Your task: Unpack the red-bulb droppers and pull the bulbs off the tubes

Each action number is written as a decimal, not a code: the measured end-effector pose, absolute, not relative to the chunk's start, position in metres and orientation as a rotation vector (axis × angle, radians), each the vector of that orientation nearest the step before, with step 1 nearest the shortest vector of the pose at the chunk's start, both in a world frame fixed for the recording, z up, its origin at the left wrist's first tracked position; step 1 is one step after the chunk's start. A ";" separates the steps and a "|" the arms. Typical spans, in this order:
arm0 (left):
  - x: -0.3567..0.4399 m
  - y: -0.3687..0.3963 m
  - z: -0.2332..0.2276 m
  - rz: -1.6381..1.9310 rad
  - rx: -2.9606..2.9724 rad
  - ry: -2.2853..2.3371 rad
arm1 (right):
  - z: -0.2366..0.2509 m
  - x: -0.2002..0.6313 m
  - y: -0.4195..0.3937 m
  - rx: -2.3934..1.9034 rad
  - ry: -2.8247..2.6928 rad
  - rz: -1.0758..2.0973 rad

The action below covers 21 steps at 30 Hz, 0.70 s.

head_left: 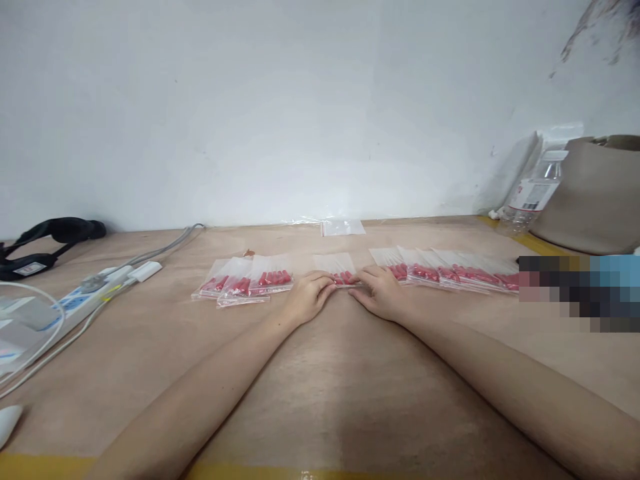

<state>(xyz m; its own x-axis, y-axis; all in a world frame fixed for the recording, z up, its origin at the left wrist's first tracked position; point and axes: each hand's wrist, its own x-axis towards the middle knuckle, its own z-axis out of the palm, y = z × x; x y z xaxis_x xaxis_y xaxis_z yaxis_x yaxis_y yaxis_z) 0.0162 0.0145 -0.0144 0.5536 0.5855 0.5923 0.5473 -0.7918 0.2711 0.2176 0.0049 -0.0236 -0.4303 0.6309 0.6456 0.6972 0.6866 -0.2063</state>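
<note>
Gripping the near edge of a clear bag (333, 262) of red pieces (343, 277) on the worktop (300, 400) in the head view, the left hand (313, 295) and right hand (380, 291) pinch opposite corners, apparently to keep it straight, while overlapping bags (273, 277) lie either side, seemingly leaving this one room

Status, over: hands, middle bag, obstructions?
Left hand, right hand: at near edge of flat clear plastic bag. Red pieces inside. Similar clear bags either side; nothing visibly blocking.
</note>
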 end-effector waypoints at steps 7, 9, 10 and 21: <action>0.017 0.017 -0.015 1.083 2.660 0.966 | -0.027 0.208 0.009 -1.006 -2.195 -0.260; 0.018 0.017 -0.015 1.066 2.678 0.962 | -0.027 0.208 0.010 -1.017 -2.176 -0.253; 0.019 0.017 -0.014 1.055 2.688 0.957 | -0.026 0.208 0.009 -1.019 -2.163 -0.239; 0.021 0.017 -0.015 1.103 2.581 0.968 | -0.024 0.207 0.006 -0.947 -2.162 -0.349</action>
